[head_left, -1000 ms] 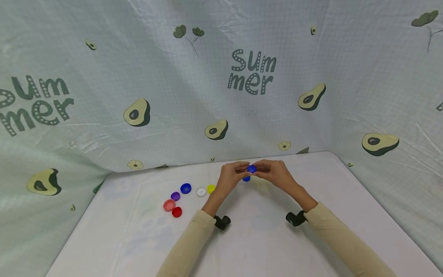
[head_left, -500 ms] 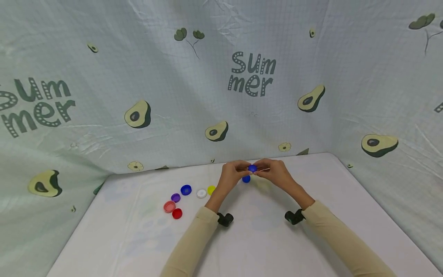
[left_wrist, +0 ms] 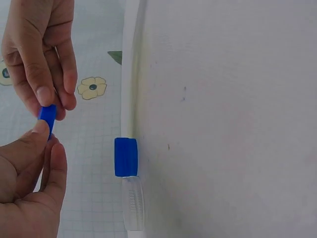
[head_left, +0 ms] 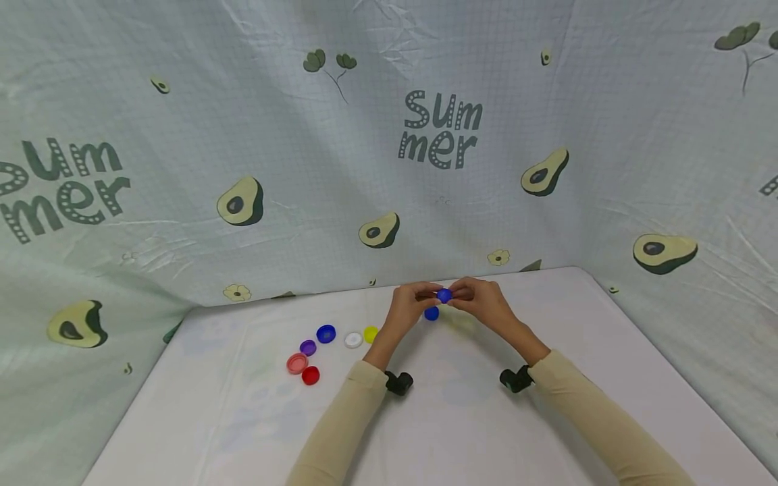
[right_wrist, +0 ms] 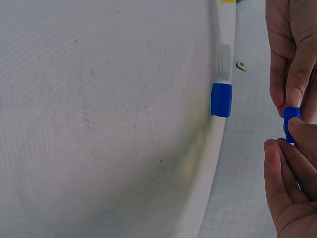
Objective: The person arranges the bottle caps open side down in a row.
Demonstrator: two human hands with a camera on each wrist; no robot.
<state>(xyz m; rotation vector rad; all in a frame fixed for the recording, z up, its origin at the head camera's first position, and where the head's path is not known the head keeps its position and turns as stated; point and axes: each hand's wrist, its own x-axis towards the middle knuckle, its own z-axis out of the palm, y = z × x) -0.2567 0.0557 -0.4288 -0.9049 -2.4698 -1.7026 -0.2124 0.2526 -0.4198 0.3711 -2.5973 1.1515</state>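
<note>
A blue bottle cap [head_left: 445,295] is held up between both hands, over the far part of the table. My left hand [head_left: 407,308] pinches it from the left with thumb and fingers. From the right, my right hand [head_left: 483,304] pinches the same cap. Seen edge-on in the left wrist view, the held cap [left_wrist: 47,116] has a thumb on its face. Below the hands, another blue cap [right_wrist: 221,99] stands on the table beside a clear ridged cap [right_wrist: 224,63]. In the head view the left hand hides the clear one.
Left of the hands lie a yellow cap [head_left: 371,334], a white cap [head_left: 353,339], a larger blue cap [head_left: 325,333], a purple cap [head_left: 308,347], a pinkish-red lid [head_left: 297,363] and a red cap [head_left: 310,375]. A printed curtain [head_left: 304,148] hangs behind the white table [head_left: 462,432].
Both hands keep their pinch on the blue cap, which has shifted very slightly right. The left wrist has drifted a little right. The caps on the table stay put.
</note>
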